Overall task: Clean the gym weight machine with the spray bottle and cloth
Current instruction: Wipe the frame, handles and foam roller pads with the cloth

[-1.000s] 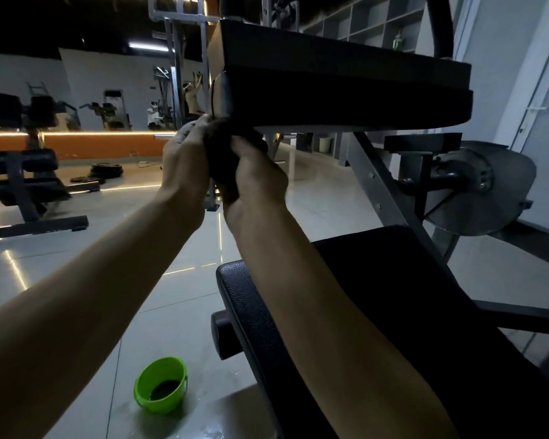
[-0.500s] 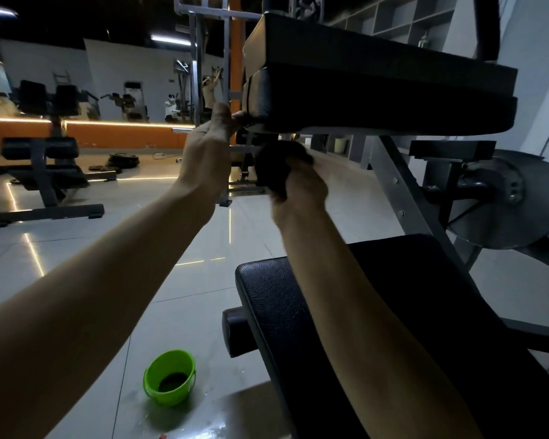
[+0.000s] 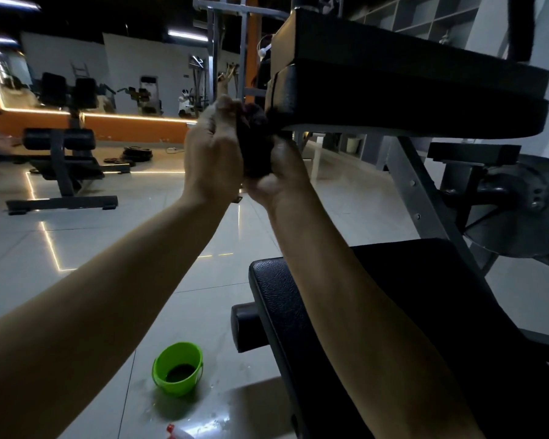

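Cloth (image 3: 254, 144): dark, soft, bunched into a wad at centre frame. Its upper edge seems to touch the left end of the upper pad.
Left hand (image 3: 213, 153): fingers curled round the cloth's left side.
Right hand (image 3: 281, 177): cupped under the cloth from lower right, closed on it.
Upper pad (image 3: 409, 99): thick black slab of grained vinyl with rounded edges. It lies just up and right of the hands, long axis running off to the right of the frame. The right hand is nearer.
Likely next move: a wipe rightward along that pad, by my reckoning.
Seat pad (image 3: 425, 312): pebbled black vinyl, lower right, beneath the right forearm.
Steel strut (image 3: 422, 198): grey, flat, slanted, with bolt holes.
Bucket (image 3: 178, 369): bright green plastic, round, dark liquid inside, on glossy tile at lower centre.
Spray bottle (image 3: 176, 432): only a red-and-white tip shows at the bottom edge, on wet floor, well apart from both hands.
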Demonstrator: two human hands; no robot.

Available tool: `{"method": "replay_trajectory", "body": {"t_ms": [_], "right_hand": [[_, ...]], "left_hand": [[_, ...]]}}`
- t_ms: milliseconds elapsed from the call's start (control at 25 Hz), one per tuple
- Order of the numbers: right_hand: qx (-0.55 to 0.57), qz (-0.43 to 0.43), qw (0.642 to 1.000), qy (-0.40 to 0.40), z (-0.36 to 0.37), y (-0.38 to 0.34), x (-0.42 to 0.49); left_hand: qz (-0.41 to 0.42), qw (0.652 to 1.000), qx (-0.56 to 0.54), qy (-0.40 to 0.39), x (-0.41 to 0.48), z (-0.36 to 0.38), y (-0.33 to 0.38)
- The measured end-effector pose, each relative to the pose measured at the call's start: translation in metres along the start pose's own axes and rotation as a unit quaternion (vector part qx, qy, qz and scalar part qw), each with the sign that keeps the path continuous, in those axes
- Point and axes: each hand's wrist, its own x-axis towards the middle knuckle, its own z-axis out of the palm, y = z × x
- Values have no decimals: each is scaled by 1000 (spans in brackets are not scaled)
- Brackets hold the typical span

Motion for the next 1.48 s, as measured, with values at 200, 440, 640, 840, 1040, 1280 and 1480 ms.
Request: {"method": "replay_trajectory", "body": {"t_ms": [200, 440, 640, 840, 1040, 1280, 1480], "right_hand": [[40, 6, 999, 0, 3, -24, -60], [-142, -270, 952, 31, -2, -49, -118], [-744, -627, 228, -18, 8, -58, -90], [-894, -437, -97, -16, 34, -45, -40], [-973, -182, -142, 3, 88, -22, -14], [-903, -377, -152, -141, 44, -58, -56], [-834, -519, -88, -167, 7, -91, -80]], "left_hand": [[-83, 994, -40, 50, -4, 0, 7], [-203, 971, -127, 14, 6, 15, 23], [-246, 956, -161, 23, 9, 11, 26], [-254, 949, -178, 65, 16, -8, 24], [-286, 938, -176, 89, 7, -7, 9], [-329, 911, -237, 72, -7, 28, 8], [-310, 917, -250, 34, -7, 41, 7]]}}
